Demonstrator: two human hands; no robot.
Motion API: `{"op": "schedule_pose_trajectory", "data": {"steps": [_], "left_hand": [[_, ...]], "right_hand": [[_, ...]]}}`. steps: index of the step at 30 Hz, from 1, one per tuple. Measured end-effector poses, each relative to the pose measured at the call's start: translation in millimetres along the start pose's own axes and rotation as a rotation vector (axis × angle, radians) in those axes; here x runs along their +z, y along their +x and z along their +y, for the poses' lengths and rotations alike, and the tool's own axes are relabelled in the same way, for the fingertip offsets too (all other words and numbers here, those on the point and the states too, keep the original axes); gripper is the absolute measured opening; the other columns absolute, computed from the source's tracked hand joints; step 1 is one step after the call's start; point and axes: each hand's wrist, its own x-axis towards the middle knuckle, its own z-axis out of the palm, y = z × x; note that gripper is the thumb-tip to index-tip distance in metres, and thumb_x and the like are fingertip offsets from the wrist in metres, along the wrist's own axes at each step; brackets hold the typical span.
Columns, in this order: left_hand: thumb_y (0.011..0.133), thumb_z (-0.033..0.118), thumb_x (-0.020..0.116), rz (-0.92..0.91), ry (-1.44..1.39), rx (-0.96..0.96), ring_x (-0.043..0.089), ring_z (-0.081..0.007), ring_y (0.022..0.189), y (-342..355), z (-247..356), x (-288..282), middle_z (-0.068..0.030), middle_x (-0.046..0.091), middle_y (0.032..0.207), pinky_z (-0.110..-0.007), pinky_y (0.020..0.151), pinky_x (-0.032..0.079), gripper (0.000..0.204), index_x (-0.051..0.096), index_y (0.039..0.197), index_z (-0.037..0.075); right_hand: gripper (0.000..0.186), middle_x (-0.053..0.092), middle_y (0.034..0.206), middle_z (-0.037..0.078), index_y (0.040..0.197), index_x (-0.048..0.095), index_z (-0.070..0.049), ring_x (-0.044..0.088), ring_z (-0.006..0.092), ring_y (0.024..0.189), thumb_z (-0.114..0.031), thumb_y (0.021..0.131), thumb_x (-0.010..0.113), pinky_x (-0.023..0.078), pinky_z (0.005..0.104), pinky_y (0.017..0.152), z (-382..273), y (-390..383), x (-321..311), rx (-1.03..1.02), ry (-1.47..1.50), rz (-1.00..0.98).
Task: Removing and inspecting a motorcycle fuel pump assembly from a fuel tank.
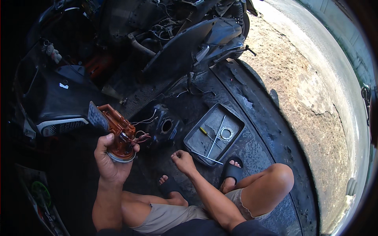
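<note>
My left hand point(112, 159) is closed around the round base of a fuel pump unit point(118, 125), raised in front of me. It has a brown-orange plastic body, a flat greyish panel at its upper left and several thin wires hanging out at its right. My right hand point(183, 162) is lower and further right, fingers curled into a pinch; whatever they hold, if anything, is too small to make out. Just beyond it lies a black tank-like part point(159, 129) with a round opening in its top. The right hand appears apart from it.
A grey tray point(189, 133) holds a yellow-handled screwdriver point(204, 131), a metal ring point(226, 134) and a T-handled metal tool point(214, 142). Partly stripped scooter bodywork point(177, 47) stands beyond. A dark panel point(59, 94) is at the left. My sandalled feet are beside the tray.
</note>
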Motion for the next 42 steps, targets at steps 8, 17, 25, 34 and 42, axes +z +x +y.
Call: {"op": "schedule_pose_trajectory", "data": {"steps": [8,17,25,34,42], "left_hand": [[0.082,0.018,0.054,-0.124,0.142,-0.056,0.068,-0.0225,0.1,6.8,-8.7,4.2,-0.0164,0.063,0.115,-0.036,0.079,0.061,0.056,0.044,0.132,-0.004],[0.077,0.017,0.058,-0.193,0.31,0.073,0.062,-0.0258,0.116,7.0,-2.0,-8.6,-0.018,0.055,0.123,-0.04,0.105,0.049,0.072,0.033,0.14,-0.004],[0.072,0.012,0.052,-0.2,0.281,0.079,0.056,-0.0231,0.117,8.4,1.1,-4.1,-0.017,0.051,0.124,-0.041,0.107,0.045,0.071,0.036,0.139,-0.006],[0.084,0.021,0.058,-0.217,0.267,0.067,0.057,-0.0224,0.117,13.0,-1.0,-8.6,-0.017,0.052,0.124,-0.04,0.105,0.048,0.064,0.037,0.137,-0.007],[0.086,0.026,0.063,-0.232,0.254,0.082,0.062,-0.0186,0.111,14.3,-5.4,-10.2,-0.0137,0.054,0.12,-0.038,0.1,0.053,0.067,0.036,0.14,-0.001]], "right_hand": [[0.014,0.068,0.077,0.009,0.092,0.067,0.002,0.063,0.0171,0.063,-0.011,0.088,0.066,0.05,0.0309,0.058,81.8,77.2,-69.1,0.123,0.151,0.509],[0.042,0.058,0.083,0.01,0.13,0.045,-0.005,0.057,0.0196,0.055,-0.011,0.092,0.061,0.049,0.0335,0.046,96.2,119.6,-80.3,0.316,0.532,0.5],[0.064,0.053,0.091,0.011,0.152,0.026,-0.015,0.061,0.0293,0.074,-0.02,0.095,0.054,0.057,0.0464,0.067,131.1,140.6,-97.7,0.526,0.646,0.4],[0.041,0.056,0.113,0.018,0.129,0.043,0.004,0.062,0.0348,0.102,-0.021,0.097,0.047,0.057,0.0482,0.084,134.2,155.1,-99.9,0.497,0.659,0.318],[0.044,0.052,0.128,0.023,0.132,0.043,0.002,0.059,0.0386,0.111,-0.025,0.097,0.046,0.053,0.0508,0.093,148.9,161.1,-115.2,0.501,0.826,0.296]]}}
